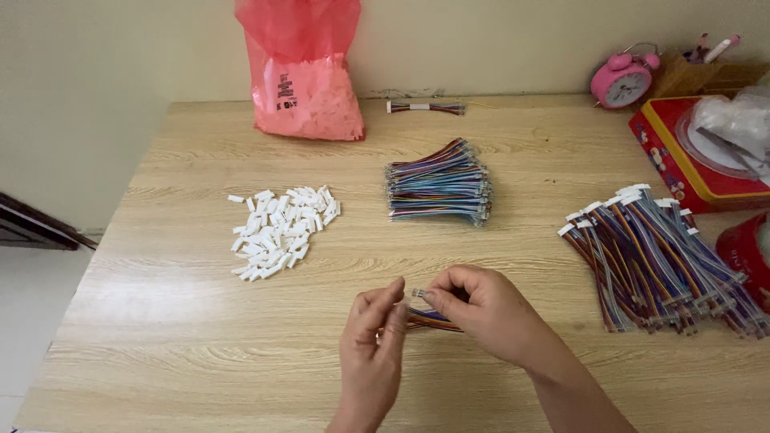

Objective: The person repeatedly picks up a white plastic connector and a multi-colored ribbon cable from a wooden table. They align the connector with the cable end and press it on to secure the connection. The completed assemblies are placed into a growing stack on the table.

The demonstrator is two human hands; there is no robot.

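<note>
My left hand [372,346] and my right hand [489,309] meet near the table's front edge. Together they hold a short multicoloured ribbon cable [431,319]. The fingertips of my right hand pinch its small pale end piece [417,294], and my left hand's thumb and fingers grip the cable just beside it. To the upper left lies a heap of small white plastic connector housings [281,228]. A stack of multicoloured cables [439,184] lies in the middle of the table. A larger pile of cables with white connectors [654,261] lies at the right.
A pink plastic bag [303,76] with white parts leans on the back wall, one loose cable [425,107] beside it. A pink alarm clock [623,80], a red tin [690,156] with clear plastic wrap and a red container [750,252] crowd the wooden table's [184,321] right side.
</note>
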